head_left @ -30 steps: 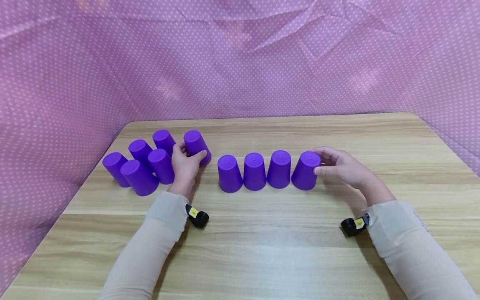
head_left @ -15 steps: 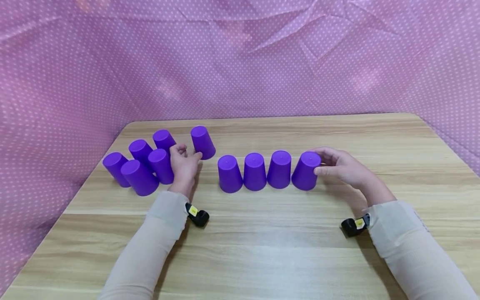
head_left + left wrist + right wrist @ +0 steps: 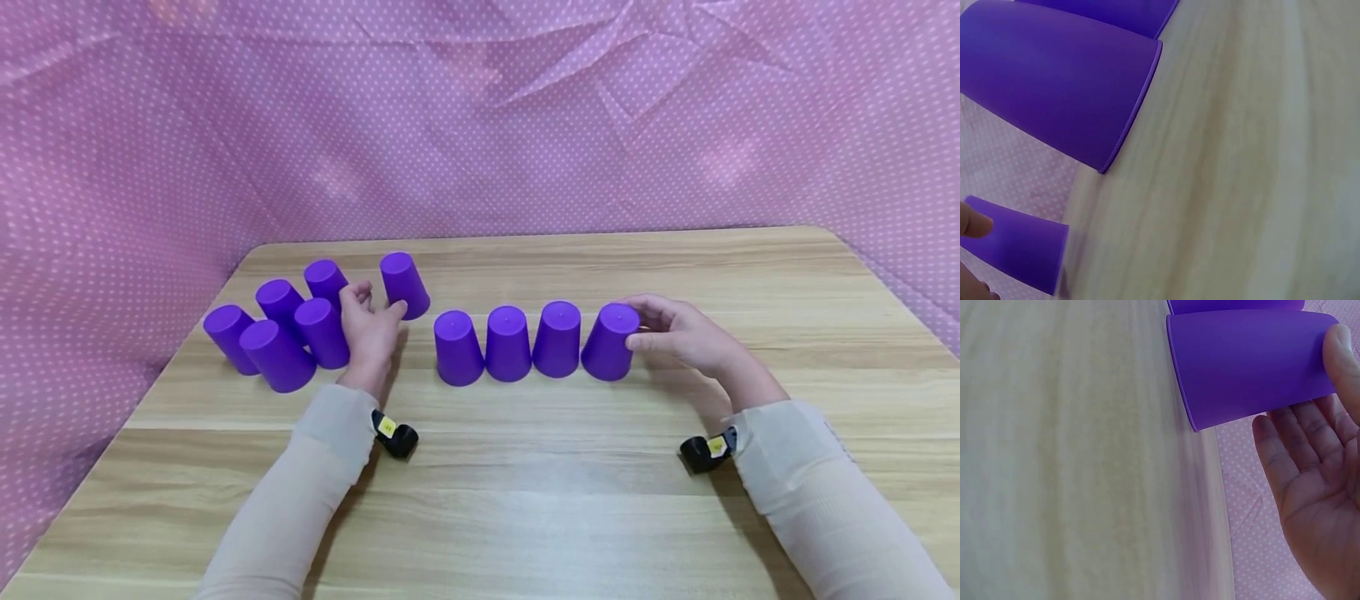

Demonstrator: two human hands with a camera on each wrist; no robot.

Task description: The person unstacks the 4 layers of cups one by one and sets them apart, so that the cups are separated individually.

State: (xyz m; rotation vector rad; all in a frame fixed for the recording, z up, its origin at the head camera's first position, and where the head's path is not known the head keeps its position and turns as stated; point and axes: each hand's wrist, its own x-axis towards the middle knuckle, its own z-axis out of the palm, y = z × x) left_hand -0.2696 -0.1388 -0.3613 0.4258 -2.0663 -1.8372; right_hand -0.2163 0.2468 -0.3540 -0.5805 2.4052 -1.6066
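Purple cups stand upside down on the wooden table. My left hand (image 3: 367,337) is beside a lone cup (image 3: 406,287) at the back, its fingers loosely bent with nothing between them. In the left wrist view its thumb (image 3: 975,224) overlaps that cup (image 3: 1019,250). My right hand (image 3: 686,337) grips the rightmost cup (image 3: 610,343) of a row, thumb in front and fingers behind. Close up in the right wrist view, the thumb (image 3: 1342,359) lies on the side of this cup (image 3: 1247,365), near its narrow end. Part of the fingers is hidden behind it.
Left of the right hand's cup the row continues with three more cups (image 3: 508,346). Several others stand in a cluster (image 3: 279,358) left of my left hand. The wooden table (image 3: 540,492) ends at a pink dotted cloth (image 3: 480,125). Small black cameras sit at both wrists.
The lone cup has shifted slightly back and to the right, out of my left hand, which has let it go. My right hand has stayed in place at its cup.
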